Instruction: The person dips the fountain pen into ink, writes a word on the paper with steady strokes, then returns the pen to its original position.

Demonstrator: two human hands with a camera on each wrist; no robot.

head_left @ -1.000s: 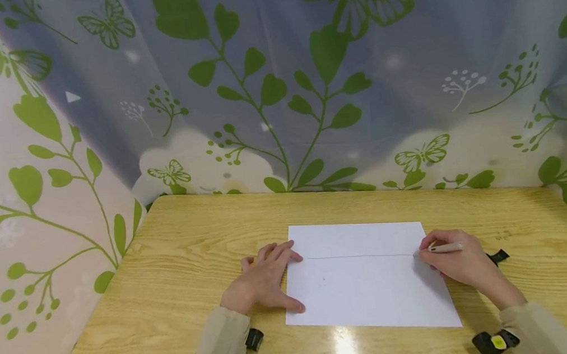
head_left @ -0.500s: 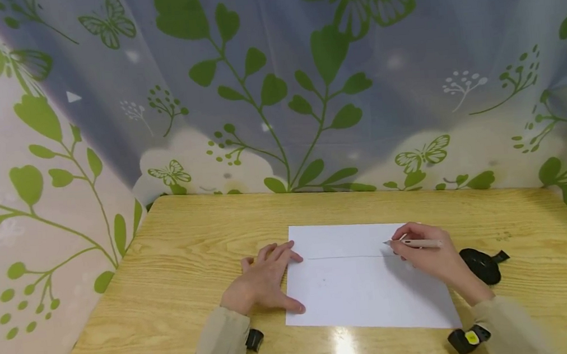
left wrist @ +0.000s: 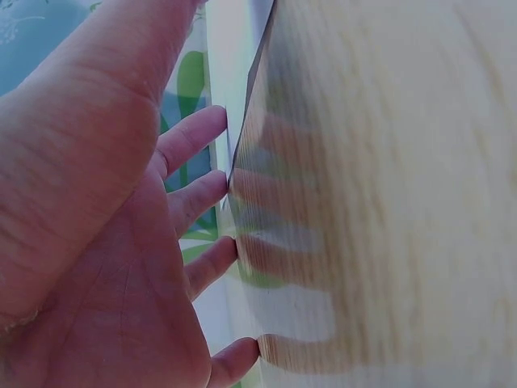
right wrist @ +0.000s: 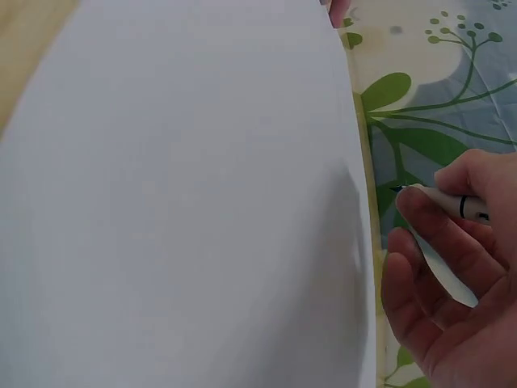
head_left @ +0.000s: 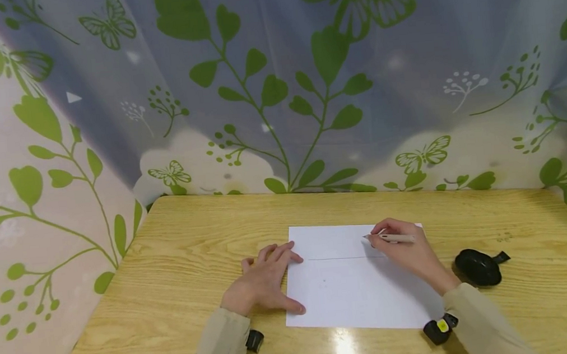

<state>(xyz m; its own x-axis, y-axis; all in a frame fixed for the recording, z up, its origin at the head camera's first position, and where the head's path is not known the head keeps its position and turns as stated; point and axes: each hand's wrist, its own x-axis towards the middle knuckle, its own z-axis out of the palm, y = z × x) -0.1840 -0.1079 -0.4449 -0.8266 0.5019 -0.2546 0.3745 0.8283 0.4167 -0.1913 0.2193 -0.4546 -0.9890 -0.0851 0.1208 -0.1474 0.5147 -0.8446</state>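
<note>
A white sheet of paper [head_left: 344,295] lies on the wooden table, with one thin dark line drawn across its upper half. My left hand [head_left: 264,282] is spread at the paper's left edge, thumb and fingertips resting on it. In the left wrist view the fingers [left wrist: 198,202] are apart and touch down at their tips. My right hand [head_left: 408,250] pinches a light-coloured pen [head_left: 397,238] over the upper right part of the paper, above the line. The right wrist view shows the pen's dark tip [right wrist: 397,189] pointing out past the thumb and index finger, raised off the sheet.
To the right of the paper lies a small black dish-like object [head_left: 477,268] with a short tab. The wooden table [head_left: 192,235] backs onto a curtain [head_left: 278,115] printed with leaves and butterflies. Black devices are strapped at both wrists.
My right hand has moved left with the pen, from the line's right end to above the line. The black object has come into full view. My left hand has stayed put.
</note>
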